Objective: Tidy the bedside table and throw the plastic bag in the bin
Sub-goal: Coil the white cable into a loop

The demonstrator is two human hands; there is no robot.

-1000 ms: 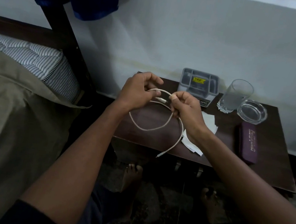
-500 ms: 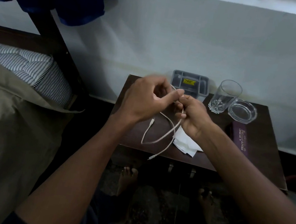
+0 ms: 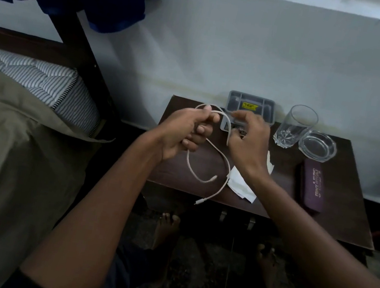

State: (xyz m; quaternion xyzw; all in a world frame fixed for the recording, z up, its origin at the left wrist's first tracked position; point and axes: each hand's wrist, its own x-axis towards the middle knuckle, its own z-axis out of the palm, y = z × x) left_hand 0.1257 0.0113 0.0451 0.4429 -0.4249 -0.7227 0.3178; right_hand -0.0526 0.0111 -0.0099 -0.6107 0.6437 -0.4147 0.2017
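Note:
A white charging cable is held above the dark wooden bedside table. My left hand is closed around one stretch of it, with a loop arching over its fingers. My right hand pinches the cable a little to the right, near the grey box. Both plug ends dangle below, one over the table top, one past the front edge. A white plastic bag or wrapper lies flat on the table under my right wrist, partly hidden.
At the back of the table stand a grey compartment box, an empty drinking glass and a glass ashtray. A purple case lies at the right. The bed is at the left; my bare feet are below the table.
My hands have drawn apart and the cable has opened into a wider loop. My right hand has shifted up toward the grey box. The view has tilted slightly.

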